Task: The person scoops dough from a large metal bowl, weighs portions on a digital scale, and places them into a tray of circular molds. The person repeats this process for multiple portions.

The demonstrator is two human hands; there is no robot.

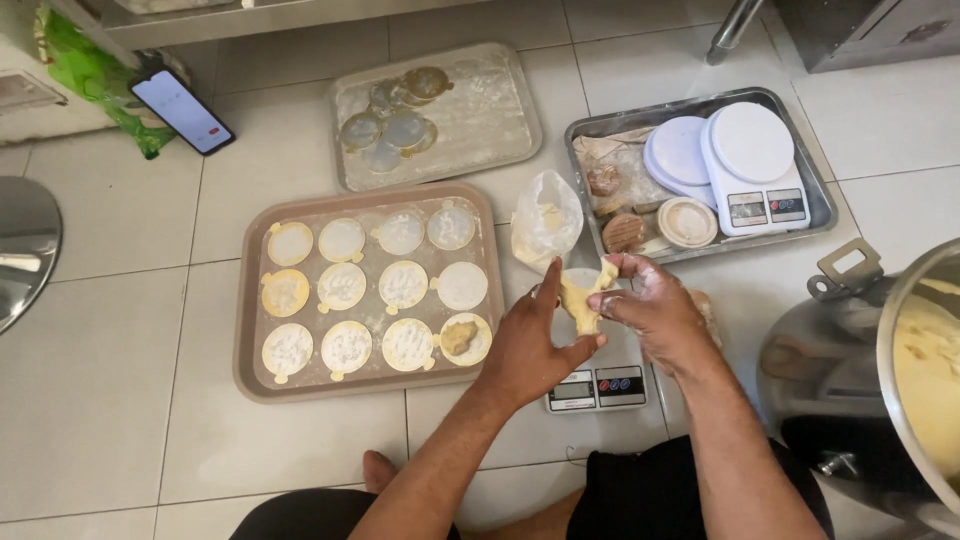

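A lump of dough is pinched and stretched between both hands, left and right, above a small scale on the floor, and could be torn or dropped if pulled thin.

Probably a food-prep kitchen: tiled floor, mould tray, scales, dough pot.

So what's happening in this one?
A person sitting on a tiled floor stretches a piece of yellow dough between the left hand and right hand, above a kitchen scale. Beside them, a brown tray holds rows of floured round moulds, one already filled. A big pot of dough stands at right.
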